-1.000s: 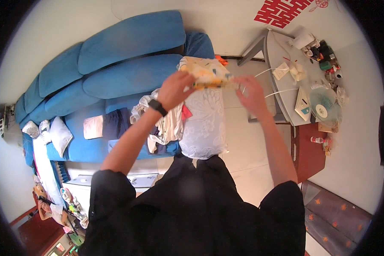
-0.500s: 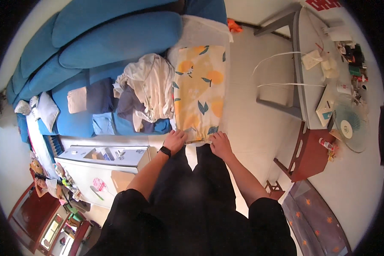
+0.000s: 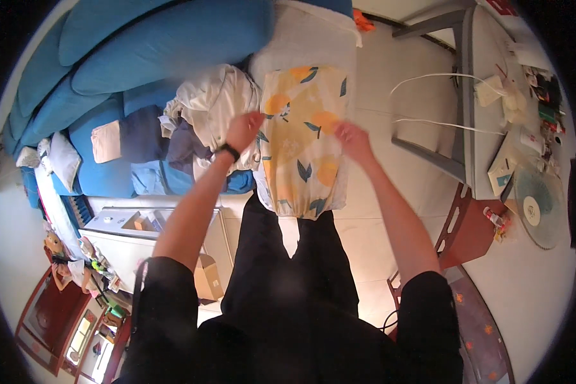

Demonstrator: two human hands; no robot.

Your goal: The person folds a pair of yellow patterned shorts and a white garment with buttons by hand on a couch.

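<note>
A pale cloth garment (image 3: 294,153) with yellow fruit and dark green leaves lies spread flat in front of me, its gathered hem at the near end. My left hand (image 3: 243,132) is over its left edge, fingers bent inward. On the opposite edge is my right hand (image 3: 354,141), its fingers also curled in. Both hands are blurred, and whether they pinch the cloth cannot be made out. Left of the garment lies a heap of cream clothing (image 3: 217,96), with dark grey cloth (image 3: 187,147) beside it.
A blue sofa (image 3: 173,57) runs along the far left, with folded beige cloth (image 3: 106,142) and navy cloth (image 3: 141,134) on its seat. A white cabinet (image 3: 115,246) stands near left. A cluttered table (image 3: 483,153) and a fan (image 3: 536,208) are at right.
Both hands have left the garment's near hem and moved away from me to about the middle of its sides. The near hem now lies down flat.
</note>
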